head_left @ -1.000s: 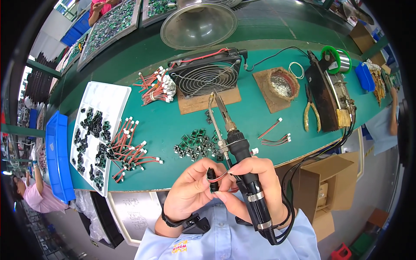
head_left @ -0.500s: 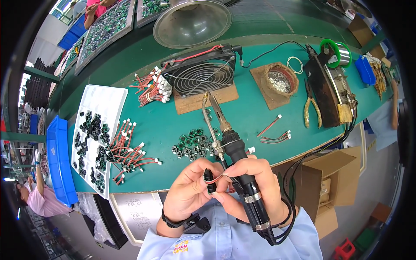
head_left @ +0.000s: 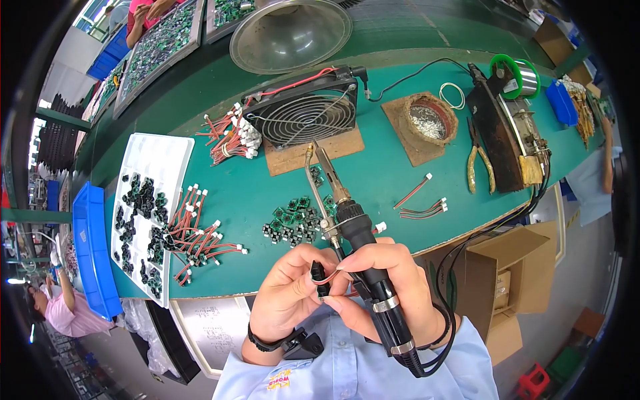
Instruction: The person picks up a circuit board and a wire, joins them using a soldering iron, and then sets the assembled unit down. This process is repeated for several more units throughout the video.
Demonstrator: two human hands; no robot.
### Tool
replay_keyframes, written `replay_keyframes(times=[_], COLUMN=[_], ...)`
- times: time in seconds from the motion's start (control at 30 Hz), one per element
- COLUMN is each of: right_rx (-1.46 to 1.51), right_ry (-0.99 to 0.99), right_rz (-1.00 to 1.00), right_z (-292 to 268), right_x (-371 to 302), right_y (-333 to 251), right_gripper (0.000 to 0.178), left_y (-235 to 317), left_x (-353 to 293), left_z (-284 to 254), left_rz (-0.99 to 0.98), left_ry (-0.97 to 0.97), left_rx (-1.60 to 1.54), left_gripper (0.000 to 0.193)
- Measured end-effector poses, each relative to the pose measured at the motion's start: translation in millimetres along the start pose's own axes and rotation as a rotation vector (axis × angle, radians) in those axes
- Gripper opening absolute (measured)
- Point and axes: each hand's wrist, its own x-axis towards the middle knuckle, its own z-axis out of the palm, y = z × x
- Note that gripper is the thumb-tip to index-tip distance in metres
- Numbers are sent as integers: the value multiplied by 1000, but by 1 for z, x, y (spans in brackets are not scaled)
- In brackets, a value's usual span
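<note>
My left hand [head_left: 288,291] pinches a small black component [head_left: 321,278] close to my body. In my right hand [head_left: 395,280] is a black soldering iron [head_left: 357,230], its metal tip and thin side tube angled up toward the fan. The fingertips of that hand also touch the red and black wires [head_left: 331,276] on the component; whether they are joined to it is hard to see. Just beyond my hands lies a pile of small green and black circuit parts [head_left: 293,220]. A white connector [head_left: 381,227] shows beside my right fingers.
A white tray [head_left: 160,157] holds black parts and wired ones at left, beside a blue bin [head_left: 93,253]. Behind stand a fan [head_left: 303,113] and a wire bundle [head_left: 235,139]. Pliers [head_left: 480,163], a round pot [head_left: 433,120], a solder spool [head_left: 523,78] and loose wires [head_left: 425,210] lie right.
The soldering iron has shifted slightly left. Both hands keep the same grip on the component, wires and iron. The rest of the bench looks unchanged.
</note>
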Motion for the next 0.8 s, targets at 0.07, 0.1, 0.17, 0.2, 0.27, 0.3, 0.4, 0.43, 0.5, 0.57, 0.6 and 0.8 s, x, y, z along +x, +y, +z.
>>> replay_keyframes(times=[0.07, 0.1, 0.17, 0.2, 0.27, 0.3, 0.4, 0.43, 0.5, 0.57, 0.6, 0.8], right_rx=[-1, -3, -9, -26, -60, -59, -76, -75, 37, 88, 100, -120], right_ry=[-3, -6, -4, -7, -13, -15, -47, -51, -5, 14, 58, 197], right_rz=[-9, -18, -24, -38, -65, -65, -52, -52, 97, 172, 196, 96], right_z=[0, 0, -1, -3, -5, -6, -9, -9, -7, -6, -5, -4], right_x=[0, 0, 1, 1, 2, 3, 4, 3, -2, -5, -6, -7], right_y=[0, 0, 0, 0, 0, 1, 4, 5, 6, 7, 8, 19], right_gripper=[44, 44, 44, 44, 45, 45, 46, 46, 46, 46, 47, 52], left_y=[1, 1, 1, 1, 2, 2, 5, 7, 8, 9, 9, 2], left_x=[-1, -1, 0, 0, -2, -3, -5, -5, -5, -6, -5, -3], left_z=[1, 2, 2, 2, -1, -3, -4, -3, 2, 8, 10, 13], left_rz=[14, 14, 12, 10, 16, 29, 79, 115, 151, 160, 165, 217], left_ry=[1, 2, 8, 10, 26, 47, 84, 97, 105, 123, 132, 187], left_rx=[7, 8, 36, 49, 104, 159, 301, 388, 469, 529, 558, 566], left_gripper=[22, 22, 22, 22, 21, 20, 18, 17, 17, 16, 16, 14])
